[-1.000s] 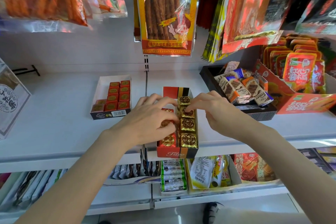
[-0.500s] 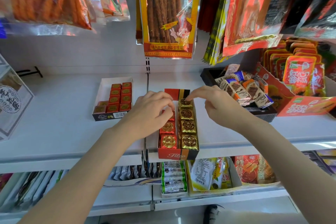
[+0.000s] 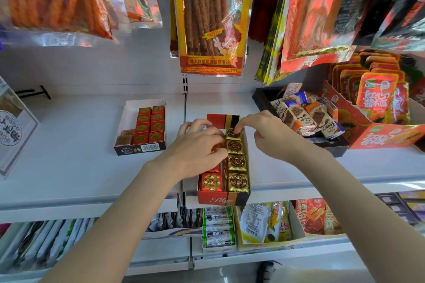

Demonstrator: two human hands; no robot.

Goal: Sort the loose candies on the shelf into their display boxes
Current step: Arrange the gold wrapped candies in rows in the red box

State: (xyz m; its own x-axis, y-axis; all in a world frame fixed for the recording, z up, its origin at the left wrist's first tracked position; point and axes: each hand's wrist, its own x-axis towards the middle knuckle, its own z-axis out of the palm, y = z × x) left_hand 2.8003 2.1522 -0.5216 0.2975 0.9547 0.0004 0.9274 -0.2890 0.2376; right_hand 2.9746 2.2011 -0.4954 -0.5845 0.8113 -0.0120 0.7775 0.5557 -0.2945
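Gold-wrapped candies fill the right row of the red Fileo display box at the shelf's near edge. The right hand pinches the farthest gold candy. The left hand lies curled over the red candies in the left row; its grip is hidden.

White shop shelf; snack packets hang above it.

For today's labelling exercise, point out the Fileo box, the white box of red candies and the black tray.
Fileo box (image 3: 217,200), head view, on its front wall.
White box (image 3: 128,110), head view, on its bare floor.
Black tray (image 3: 264,96), head view, on its back corner.
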